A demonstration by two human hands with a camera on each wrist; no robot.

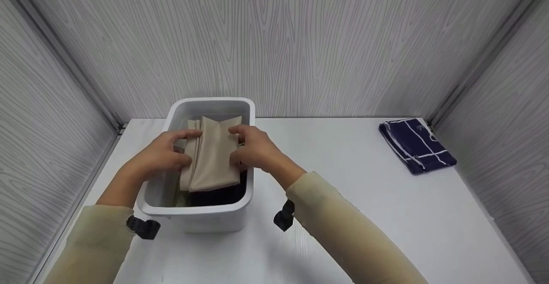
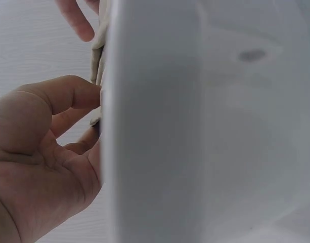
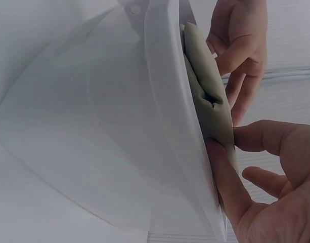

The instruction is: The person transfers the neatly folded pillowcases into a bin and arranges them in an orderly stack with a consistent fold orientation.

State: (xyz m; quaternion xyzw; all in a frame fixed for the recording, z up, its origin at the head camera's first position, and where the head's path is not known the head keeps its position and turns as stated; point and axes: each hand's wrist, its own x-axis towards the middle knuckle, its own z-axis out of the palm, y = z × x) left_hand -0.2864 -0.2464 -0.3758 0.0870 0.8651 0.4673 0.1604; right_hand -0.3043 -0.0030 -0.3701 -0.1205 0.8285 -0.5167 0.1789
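A folded beige cloth [image 1: 215, 155] lies at the mouth of a white plastic bin [image 1: 195, 210]. On its left side, my left hand [image 1: 159, 156] holds the layered edge between thumb and fingers. My right hand [image 1: 256, 150] pinches the opposite edge, seen closer in the right wrist view, where thumb and a finger [image 3: 223, 174] lie on either side of the cloth [image 3: 215, 119]. The bin wall [image 2: 155, 126] covers much of the left wrist view and hides some fingertips. Under the cloth, dark fabric [image 1: 218, 196] shows inside the bin.
A folded navy cloth [image 1: 416, 144] with white lines lies at the back right of the white table [image 1: 326, 181]. Grey wood-grain panels [image 1: 300, 43] enclose the table at the back and both sides. The bin's raised rim surrounds both hands' work.
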